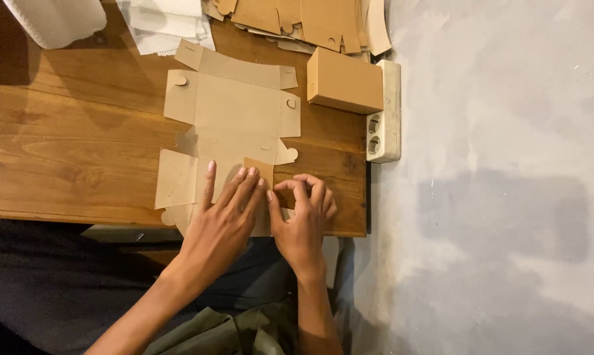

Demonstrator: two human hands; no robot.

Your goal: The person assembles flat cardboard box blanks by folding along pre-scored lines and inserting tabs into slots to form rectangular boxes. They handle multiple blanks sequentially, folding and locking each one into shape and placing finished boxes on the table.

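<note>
you are pressing your left hand [221, 217] flat on the cardboard blank [228, 138] lying on the desk [73, 151], right hand [303, 213] grip pinching its small flap; light, thin, easily creased.

- The flat die-cut cardboard box blank [228, 141] is pale kraft tan, with one small flap [259, 168] a deeper orange-brown.
- The folded rectangular cardboard box [345, 82] is a warm orange-brown all over.
- The stack of flat cardboard blanks [303, 20] shows the same tan and brown tones.
- The wooden table top [73, 138] is reddish honey-brown with darker grain streaks.
- The plastic power strip [384, 125] is cream-white.
- The crumpled paper sheets [165, 23] are white.
- The concrete floor [501, 197] is mottled pale grey.
- The cloth at the lap [224, 332] is olive green.
</note>
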